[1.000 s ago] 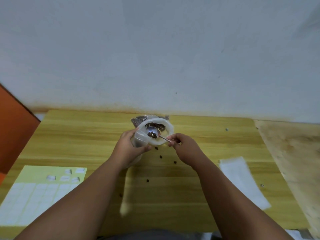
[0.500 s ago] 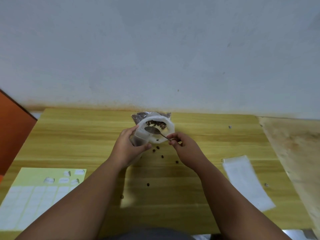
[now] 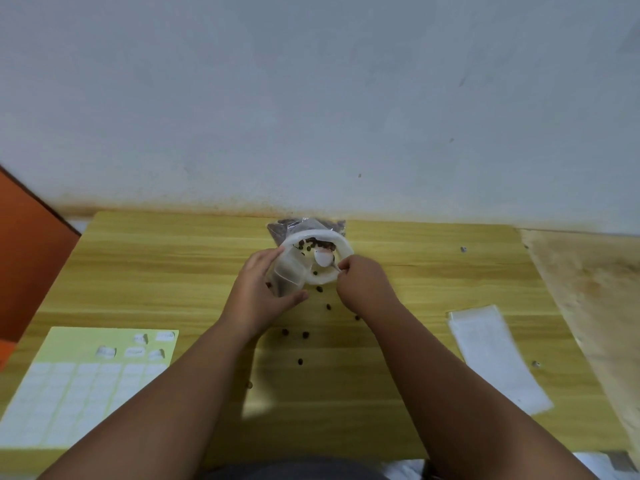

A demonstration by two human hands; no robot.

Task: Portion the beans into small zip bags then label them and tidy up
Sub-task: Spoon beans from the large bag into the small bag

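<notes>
Head view. Left hand (image 3: pixel 258 296): fingers curled around a small clear zip bag (image 3: pixel 289 273), held upright with its mouth open beside the bowl; dark beans showed low inside it. Right hand (image 3: pixel 363 284): fingertips pinched shut on the handle of a metal spoon (image 3: pixel 325 258), its bowl over the white bowl (image 3: pixel 343 249).

Step judged: spooning beans across. Best done with the bag mouth kept against the bowl rim and modest, level spoonfuls, since loose beans (image 3: pixel 304 335) lay scattered on the wooden table (image 3: pixel 173 271).

Containers: white bowl, a few beans remaining; larger clear bag of beans (image 3: pixel 278 228) behind it; a stack of empty zip bags (image 3: pixel 495 355) well right; label sheet (image 3: pixel 79 379) near left, several labels peeled.
</notes>
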